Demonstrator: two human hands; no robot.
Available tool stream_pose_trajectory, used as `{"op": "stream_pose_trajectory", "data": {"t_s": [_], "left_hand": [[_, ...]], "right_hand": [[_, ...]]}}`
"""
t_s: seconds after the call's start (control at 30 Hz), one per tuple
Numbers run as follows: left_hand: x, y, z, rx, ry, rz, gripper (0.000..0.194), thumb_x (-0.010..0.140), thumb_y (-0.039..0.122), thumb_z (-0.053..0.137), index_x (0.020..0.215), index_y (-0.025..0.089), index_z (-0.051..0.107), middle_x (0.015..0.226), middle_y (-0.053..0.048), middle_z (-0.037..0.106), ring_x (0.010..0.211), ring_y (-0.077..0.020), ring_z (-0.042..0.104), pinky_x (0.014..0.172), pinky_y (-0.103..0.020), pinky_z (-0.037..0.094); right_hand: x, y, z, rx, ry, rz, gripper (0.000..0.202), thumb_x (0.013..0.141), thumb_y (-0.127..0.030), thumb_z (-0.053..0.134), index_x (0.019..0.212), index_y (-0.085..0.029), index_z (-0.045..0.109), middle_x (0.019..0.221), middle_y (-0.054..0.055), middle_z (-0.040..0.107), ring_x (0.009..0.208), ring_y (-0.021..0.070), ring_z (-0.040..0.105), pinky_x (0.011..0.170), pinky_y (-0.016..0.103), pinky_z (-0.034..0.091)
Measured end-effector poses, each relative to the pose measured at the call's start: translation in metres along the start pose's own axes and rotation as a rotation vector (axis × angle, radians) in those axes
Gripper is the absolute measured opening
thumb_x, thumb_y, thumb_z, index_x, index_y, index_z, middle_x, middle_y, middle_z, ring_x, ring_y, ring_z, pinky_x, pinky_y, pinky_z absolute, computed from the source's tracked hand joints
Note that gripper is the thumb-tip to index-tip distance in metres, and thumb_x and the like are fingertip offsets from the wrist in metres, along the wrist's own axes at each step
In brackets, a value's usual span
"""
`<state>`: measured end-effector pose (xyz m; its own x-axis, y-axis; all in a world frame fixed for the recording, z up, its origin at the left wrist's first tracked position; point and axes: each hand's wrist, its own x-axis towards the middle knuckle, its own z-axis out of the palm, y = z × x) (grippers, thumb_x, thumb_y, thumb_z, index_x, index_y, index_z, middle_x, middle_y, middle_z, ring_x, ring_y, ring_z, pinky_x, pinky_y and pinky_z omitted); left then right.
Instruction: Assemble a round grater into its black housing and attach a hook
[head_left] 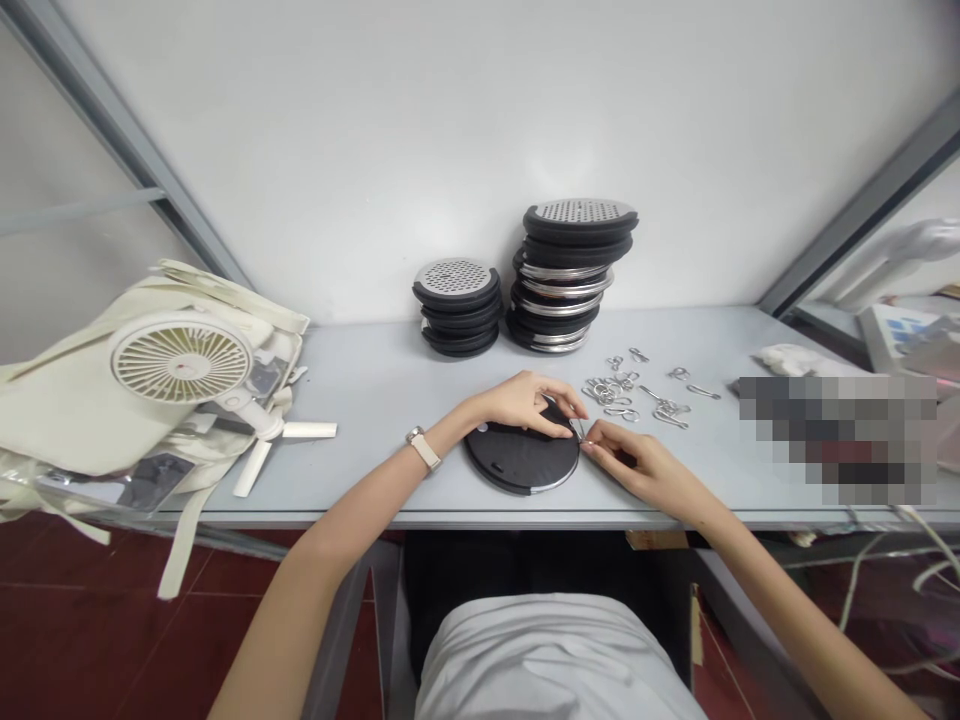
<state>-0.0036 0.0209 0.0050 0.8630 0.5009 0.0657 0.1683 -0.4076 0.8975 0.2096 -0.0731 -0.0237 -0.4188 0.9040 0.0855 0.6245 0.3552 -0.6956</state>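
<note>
A round black disc [517, 458] with a silver metal rim lies flat near the table's front edge. My left hand [517, 402] reaches over its far side, the fingers and thumb curved and closed on its right edge. At that edge, a small silver metal clip [577, 428] stands up between my two hands. My right hand [630, 462] pinches this clip between thumb and forefinger, just right of the disc. Several loose metal clips [611, 388] lie in a scattered group beyond my right hand.
Behind stand a short stack [459, 315] and a taller, uneven stack [570, 280] of black discs, with perforated metal plates on top. At left, a white fan [184, 365] rests on a cream bag [75, 400]. White crumpled material [787, 358] and a blurred-out patch are at right.
</note>
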Motion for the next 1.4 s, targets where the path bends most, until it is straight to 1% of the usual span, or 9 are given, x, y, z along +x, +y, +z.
{"op": "stream_pose_trajectory", "data": {"t_s": [0.2, 0.33, 0.53, 0.67, 0.8, 0.93, 1.2, 1.4], "left_hand": [[0.0005, 0.0003, -0.0003, 0.001, -0.002, -0.006, 0.042, 0.068, 0.029, 0.075, 0.106, 0.012, 0.066, 0.099, -0.010, 0.069, 0.046, 0.0003, 0.029, 0.047, -0.018, 0.030], [0.0003, 0.0003, -0.0003, 0.010, -0.002, 0.015, 0.042, 0.069, 0.030, 0.075, 0.106, 0.011, 0.066, 0.098, -0.010, 0.068, 0.046, 0.0004, 0.029, 0.046, -0.018, 0.029], [0.0002, 0.0017, 0.0000, -0.007, -0.007, -0.014, 0.043, 0.069, 0.029, 0.075, 0.106, 0.012, 0.066, 0.100, -0.010, 0.068, 0.047, 0.0002, 0.030, 0.047, -0.019, 0.030], [0.0003, 0.0011, -0.0001, 0.000, -0.003, -0.008, 0.042, 0.069, 0.028, 0.075, 0.106, 0.011, 0.066, 0.100, -0.011, 0.069, 0.047, 0.0001, 0.030, 0.048, -0.019, 0.029], [0.0002, -0.0016, -0.0007, 0.009, -0.013, 0.033, 0.042, 0.070, 0.032, 0.074, 0.107, 0.012, 0.065, 0.100, -0.010, 0.068, 0.047, -0.0002, 0.031, 0.047, -0.019, 0.028], [0.0002, -0.0041, -0.0010, 0.019, -0.016, 0.071, 0.042, 0.071, 0.033, 0.074, 0.107, 0.012, 0.065, 0.100, -0.010, 0.068, 0.046, 0.0000, 0.029, 0.046, -0.019, 0.028], [0.0010, -0.0023, -0.0003, 0.021, -0.010, 0.024, 0.042, 0.070, 0.031, 0.075, 0.106, 0.013, 0.065, 0.099, -0.009, 0.068, 0.046, 0.0002, 0.030, 0.047, -0.019, 0.028], [0.0001, -0.0015, -0.0003, 0.014, -0.010, 0.032, 0.042, 0.070, 0.031, 0.074, 0.107, 0.012, 0.065, 0.100, -0.010, 0.068, 0.047, 0.0000, 0.030, 0.046, -0.019, 0.027]], "right_hand": [[-0.0004, -0.0002, -0.0001, -0.004, 0.001, 0.003, 0.030, 0.094, -0.045, 0.040, 0.081, -0.021, 0.052, 0.067, -0.001, 0.054, 0.060, 0.0144, 0.045, 0.055, 0.026, 0.037], [-0.0003, -0.0001, 0.0000, -0.009, -0.011, 0.011, 0.030, 0.095, -0.045, 0.039, 0.082, -0.022, 0.051, 0.068, -0.001, 0.053, 0.061, 0.0144, 0.045, 0.056, 0.026, 0.036], [-0.0004, 0.0000, 0.0005, -0.017, 0.001, 0.004, 0.033, 0.095, -0.048, 0.038, 0.081, -0.022, 0.051, 0.067, -0.001, 0.053, 0.060, 0.0145, 0.045, 0.056, 0.026, 0.037], [-0.0005, 0.0004, 0.0000, -0.014, -0.004, -0.003, 0.030, 0.095, -0.046, 0.039, 0.081, -0.022, 0.052, 0.068, -0.001, 0.054, 0.060, 0.0143, 0.045, 0.056, 0.026, 0.038], [-0.0006, 0.0014, -0.0002, -0.011, -0.009, 0.000, 0.029, 0.095, -0.045, 0.039, 0.082, -0.022, 0.051, 0.069, -0.001, 0.054, 0.061, 0.0144, 0.046, 0.056, 0.026, 0.037], [-0.0005, 0.0009, 0.0000, -0.008, -0.014, 0.005, 0.029, 0.095, -0.045, 0.039, 0.082, -0.022, 0.051, 0.068, -0.001, 0.052, 0.061, 0.0144, 0.045, 0.056, 0.026, 0.036], [-0.0010, -0.0006, 0.0001, -0.003, -0.003, 0.014, 0.030, 0.094, -0.045, 0.040, 0.081, -0.022, 0.052, 0.067, -0.001, 0.053, 0.060, 0.0143, 0.045, 0.055, 0.026, 0.035], [-0.0007, 0.0004, -0.0002, -0.007, -0.014, 0.009, 0.028, 0.095, -0.043, 0.040, 0.082, -0.021, 0.050, 0.069, -0.001, 0.053, 0.061, 0.0141, 0.045, 0.056, 0.025, 0.035]]}}
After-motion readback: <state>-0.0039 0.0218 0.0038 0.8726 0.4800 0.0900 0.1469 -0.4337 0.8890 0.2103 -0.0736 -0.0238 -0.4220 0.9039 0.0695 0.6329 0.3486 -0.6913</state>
